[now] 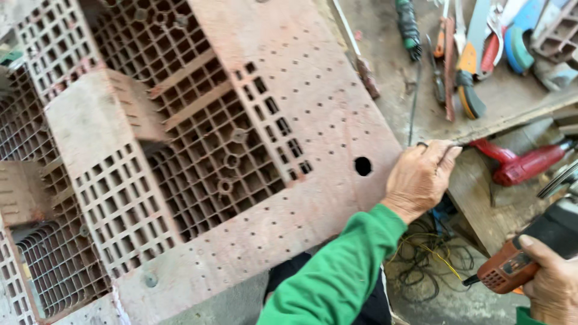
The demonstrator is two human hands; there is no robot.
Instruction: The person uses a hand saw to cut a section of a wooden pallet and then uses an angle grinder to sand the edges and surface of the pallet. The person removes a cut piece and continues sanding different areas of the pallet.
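Reddish plastic pallet [253, 120], dusty and perforated, gripped at its edge by left hand [418, 177]; right hand [554, 283] clasps drill [524, 256].

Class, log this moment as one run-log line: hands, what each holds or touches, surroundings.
left hand: gripping edge of red plastic pallet near round hole | right hand: holding orange power tool | bench behind: hand tools

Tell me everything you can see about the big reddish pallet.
The reddish plastic pallet lies tilted across the view, underside up, dusty and faded. It shows a grid of square cells, solid perforated bands, blocky feet and one round hole near its right edge. The left hand, in a green sleeve, rests at that edge. The right hand holds an orange power tool apart from it.
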